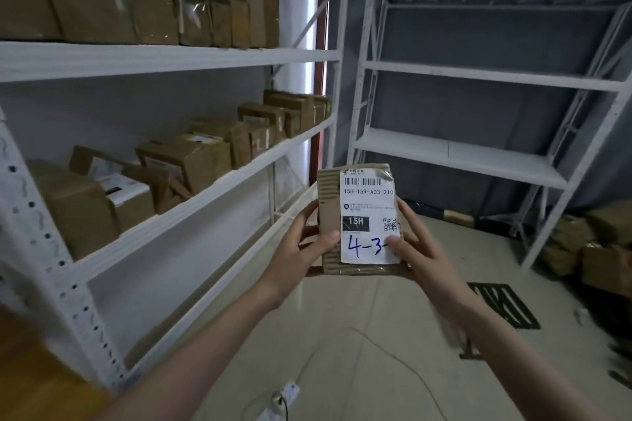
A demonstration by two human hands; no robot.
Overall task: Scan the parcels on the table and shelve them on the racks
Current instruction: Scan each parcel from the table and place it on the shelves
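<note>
Both hands on one parcel [359, 219], held upright mid-frame, label facing camera. Left hand [301, 246] grip curled round its 9 o'clock edge, right hand [415, 246] grip round the 3 o'clock edge. Loaded rack [171, 58] at 9 o'clock, second rack [478, 75] at 1 o'clock.

White rack [191, 55]: cardboard boxes [191, 161] on two shelves; floor [342, 335]: power strip [285, 396]

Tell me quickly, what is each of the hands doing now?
Left hand: closed on the parcel, thumb on its front.
Right hand: closed on the same parcel, thumb on the label.
</note>
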